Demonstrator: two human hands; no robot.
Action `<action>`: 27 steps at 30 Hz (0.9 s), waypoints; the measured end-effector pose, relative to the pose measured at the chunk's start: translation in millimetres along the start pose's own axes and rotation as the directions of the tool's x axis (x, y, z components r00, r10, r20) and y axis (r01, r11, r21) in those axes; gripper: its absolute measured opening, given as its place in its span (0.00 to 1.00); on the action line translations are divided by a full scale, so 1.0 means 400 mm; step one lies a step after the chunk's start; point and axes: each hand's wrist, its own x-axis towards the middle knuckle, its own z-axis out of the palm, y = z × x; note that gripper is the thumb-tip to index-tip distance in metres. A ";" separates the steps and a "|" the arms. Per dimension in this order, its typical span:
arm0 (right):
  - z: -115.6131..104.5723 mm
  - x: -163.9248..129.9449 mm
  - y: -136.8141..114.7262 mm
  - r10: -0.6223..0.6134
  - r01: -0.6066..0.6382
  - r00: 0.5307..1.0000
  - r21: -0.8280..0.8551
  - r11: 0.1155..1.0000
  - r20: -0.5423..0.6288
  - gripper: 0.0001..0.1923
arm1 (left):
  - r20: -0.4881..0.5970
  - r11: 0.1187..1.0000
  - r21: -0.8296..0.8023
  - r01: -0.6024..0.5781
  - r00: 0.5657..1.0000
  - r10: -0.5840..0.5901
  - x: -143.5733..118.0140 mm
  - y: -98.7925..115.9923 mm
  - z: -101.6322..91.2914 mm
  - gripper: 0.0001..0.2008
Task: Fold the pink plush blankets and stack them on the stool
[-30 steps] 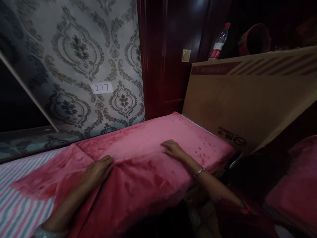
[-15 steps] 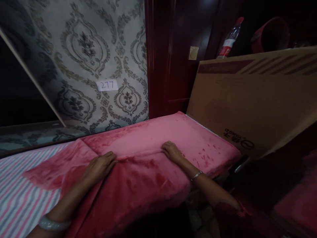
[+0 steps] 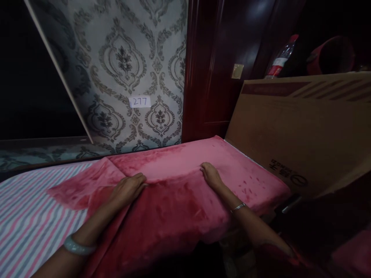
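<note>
— What's at the far left of your view?

— A striped sheet (image 3: 26, 224) on the bed, pink, white and grey, with the edge of a pink blanket (image 3: 174, 200) lying over it. Above it, patterned wallpaper (image 3: 124, 69) carrying a small label reading 277 (image 3: 140, 102).

— And my hands?

— My left hand (image 3: 129, 188), a pale bangle (image 3: 77, 247) on its wrist, lies palm down on the blanket, fingers together and curled slightly at a raised fold in the plush. I cannot tell whether they pinch the fold or only press on it. The blanket itself covers the middle of the bed and hangs over the near edge.

— The other one?

— My right hand (image 3: 211, 175), with a thin bracelet (image 3: 238, 207), rests further along the same fold, fingers bent down into the fabric. Again, whether it grips is unclear.

— Further right?

— A large cardboard box (image 3: 304, 131) leans just beside the blanket's end, a plastic bottle (image 3: 279, 58) behind it against dark wood panelling (image 3: 220, 77).
</note>
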 end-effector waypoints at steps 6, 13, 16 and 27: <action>-0.005 -0.013 -0.006 -0.031 0.031 0.998 -0.006 0.999 0.061 0.11 | 0.057 0.999 0.004 0.036 0.998 -0.037 -0.005 0.000 0.026 0.12; -0.030 -0.030 -0.021 -0.072 0.071 0.990 0.006 0.997 0.122 0.12 | 0.040 0.999 -0.004 0.045 0.998 -0.045 -0.012 0.012 0.010 0.12; -0.022 -0.027 -0.067 -0.154 0.150 0.981 0.042 0.988 0.118 0.12 | 0.033 0.999 -0.016 0.047 0.998 -0.047 -0.011 0.010 0.000 0.12; 0.036 -0.015 -0.119 -0.149 0.148 0.989 0.103 0.984 0.003 0.13 | 0.001 0.981 0.183 0.069 0.998 -0.070 -0.093 -0.055 -0.083 0.14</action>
